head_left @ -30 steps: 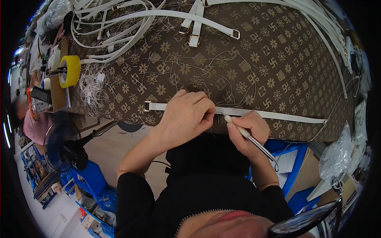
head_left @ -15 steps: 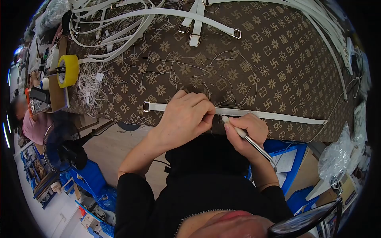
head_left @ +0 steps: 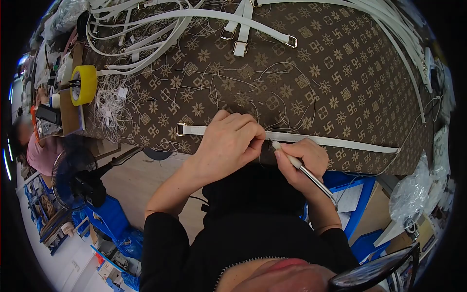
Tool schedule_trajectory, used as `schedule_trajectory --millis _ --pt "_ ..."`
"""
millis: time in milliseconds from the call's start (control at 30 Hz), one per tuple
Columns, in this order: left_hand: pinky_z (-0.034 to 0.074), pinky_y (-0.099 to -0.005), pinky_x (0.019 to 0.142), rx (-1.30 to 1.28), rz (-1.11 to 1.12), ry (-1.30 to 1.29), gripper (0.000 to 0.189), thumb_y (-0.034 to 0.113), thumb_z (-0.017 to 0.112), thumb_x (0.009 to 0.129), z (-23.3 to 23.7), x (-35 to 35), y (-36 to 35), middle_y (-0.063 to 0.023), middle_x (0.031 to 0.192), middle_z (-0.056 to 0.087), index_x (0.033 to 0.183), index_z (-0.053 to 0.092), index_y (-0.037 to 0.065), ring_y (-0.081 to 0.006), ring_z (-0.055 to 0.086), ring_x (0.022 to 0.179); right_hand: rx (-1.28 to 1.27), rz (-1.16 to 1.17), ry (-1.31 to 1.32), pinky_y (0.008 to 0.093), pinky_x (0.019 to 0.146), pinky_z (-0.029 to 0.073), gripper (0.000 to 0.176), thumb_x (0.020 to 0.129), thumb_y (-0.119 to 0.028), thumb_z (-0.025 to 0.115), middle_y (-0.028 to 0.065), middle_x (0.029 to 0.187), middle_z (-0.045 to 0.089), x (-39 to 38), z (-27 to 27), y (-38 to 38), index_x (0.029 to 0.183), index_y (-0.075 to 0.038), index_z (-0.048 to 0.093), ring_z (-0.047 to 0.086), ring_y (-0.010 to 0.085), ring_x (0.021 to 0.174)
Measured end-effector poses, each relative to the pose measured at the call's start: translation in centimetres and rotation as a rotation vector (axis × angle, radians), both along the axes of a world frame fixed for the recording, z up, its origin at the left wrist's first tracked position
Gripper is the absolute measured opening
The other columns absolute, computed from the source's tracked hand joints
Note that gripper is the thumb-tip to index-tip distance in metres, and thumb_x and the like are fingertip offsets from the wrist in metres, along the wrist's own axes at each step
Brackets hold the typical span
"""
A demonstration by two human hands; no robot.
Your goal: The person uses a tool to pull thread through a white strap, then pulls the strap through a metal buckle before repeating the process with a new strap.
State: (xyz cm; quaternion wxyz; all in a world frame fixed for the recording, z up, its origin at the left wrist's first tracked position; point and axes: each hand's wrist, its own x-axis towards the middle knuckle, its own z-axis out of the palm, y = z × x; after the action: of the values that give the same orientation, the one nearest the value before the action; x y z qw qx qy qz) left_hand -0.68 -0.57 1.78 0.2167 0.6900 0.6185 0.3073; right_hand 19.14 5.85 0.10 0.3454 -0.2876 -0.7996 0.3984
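White strap — left fingers curled down on it; right fingers closed round pen-like tool.

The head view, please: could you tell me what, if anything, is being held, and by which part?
The right hand holds a pen-like tool by its pale front grip; the left hand lies over the white strap.

Black top, sleeves end near the elbows, forearms bare. Pale toothed trim, zipper-like, curves along the neckline. Black clothing at the lap, details too dark to tell. Dark-framed glasses, shiny lens. Left hand and right hand bare.
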Motion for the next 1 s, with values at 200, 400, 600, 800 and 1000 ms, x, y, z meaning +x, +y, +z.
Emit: schedule_trajectory --millis 200,400,600,800,1000 --pt "0.041 -0.0341 0.069 -0.018 -0.005 -0.014 0.023 0.001 0.074 0.068 0.03 -0.06 0.01 -0.0009 0.083 0.063 0.083 0.06 0.01 -0.0202 0.061 0.075 0.007 0.006 -0.006 0.0304 0.052 0.047 0.017 0.07 -0.002 0.079 0.007 0.068 0.065 0.04 0.08 0.04 0.083 -0.005 0.068 0.062 0.022 0.056" --pt "0.041 -0.0338 0.069 -0.022 -0.009 -0.021 0.021 0.002 0.074 0.07 0.14 -0.08 0.05 -0.0008 0.083 0.064 0.083 0.06 0.01 -0.0202 0.061 0.075 0.014 0.004 -0.001 0.0306 0.052 0.047 0.018 0.07 -0.002 0.079 0.0074 0.068 0.066 0.0 -0.02 0.02 0.083 -0.005 0.068 0.062 0.0223 0.057" --pt "0.041 -0.0337 0.07 -0.032 -0.022 -0.021 0.02 0.002 0.074 0.072 0.11 -0.19 0.02 -0.0007 0.084 0.064 0.084 0.06 0.01 -0.0204 0.061 0.076 0.016 0.001 -0.005 0.0308 0.052 0.048 0.018 0.07 -0.002 0.079 0.0078 0.068 0.065 -0.01 -0.02 -0.03 0.083 -0.004 0.069 0.062 0.0227 0.056" --pt "0.041 -0.0339 0.07 -0.032 -0.031 -0.022 0.021 0.002 0.074 0.073 0.12 -0.26 0.01 -0.0009 0.084 0.063 0.085 0.059 0.01 -0.0207 0.061 0.076 0.02 0.003 -0.005 0.031 0.052 0.048 0.018 0.069 -0.002 0.079 0.008 0.067 0.065 -0.03 -0.04 -0.03 0.083 -0.004 0.069 0.062 0.023 0.056" --pt "0.041 -0.034 0.071 -0.041 -0.036 -0.029 0.02 0.003 0.074 0.074 0.16 -0.31 0.01 -0.0014 0.085 0.063 0.085 0.059 0.01 -0.0212 0.061 0.076 0.025 0.003 0.0 0.0312 0.052 0.047 0.018 0.069 -0.002 0.079 0.0079 0.067 0.065 -0.07 -0.04 -0.01 0.083 -0.004 0.069 0.062 0.0231 0.056"
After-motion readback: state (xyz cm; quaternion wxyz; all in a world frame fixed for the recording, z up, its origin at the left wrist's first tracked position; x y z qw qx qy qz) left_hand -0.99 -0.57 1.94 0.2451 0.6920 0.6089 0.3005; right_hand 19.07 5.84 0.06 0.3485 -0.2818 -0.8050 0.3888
